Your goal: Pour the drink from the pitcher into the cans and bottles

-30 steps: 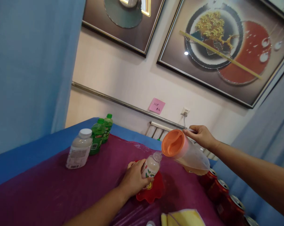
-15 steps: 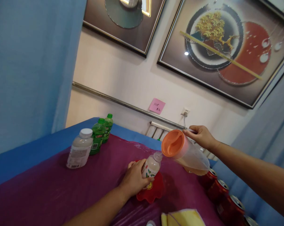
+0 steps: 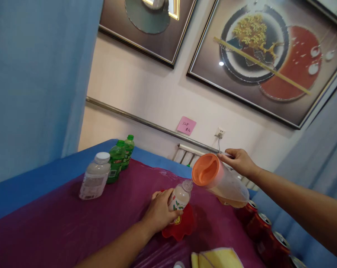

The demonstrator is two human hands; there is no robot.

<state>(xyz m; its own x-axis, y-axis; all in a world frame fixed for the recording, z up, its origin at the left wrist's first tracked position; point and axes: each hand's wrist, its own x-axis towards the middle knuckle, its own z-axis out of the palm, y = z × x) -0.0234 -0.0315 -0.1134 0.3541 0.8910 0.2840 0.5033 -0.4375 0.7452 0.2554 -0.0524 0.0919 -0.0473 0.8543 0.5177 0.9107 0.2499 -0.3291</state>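
My left hand (image 3: pixel 160 210) is wrapped round a small clear bottle (image 3: pixel 180 196) with a white label, tilted to the right above a scalloped red mat (image 3: pixel 182 227). With my right hand (image 3: pixel 237 162) I grip the handle of a translucent pitcher (image 3: pixel 227 186), tipped so that its orange lid (image 3: pixel 206 169) faces the bottle. The lid's edge is close to the bottle's open mouth. Some liquid lies in the lower side of the pitcher. Whether any liquid is flowing between them is too small to tell.
A white-capped bottle (image 3: pixel 94 176) and two green bottles (image 3: pixel 116 160) stand at the left on the purple cover (image 3: pixel 59 223). Several red cans (image 3: pixel 259 225) line the right side. A folded yellow cloth (image 3: pixel 218 258) lies at the near edge. Blue curtains (image 3: pixel 40 82) hang on both sides.
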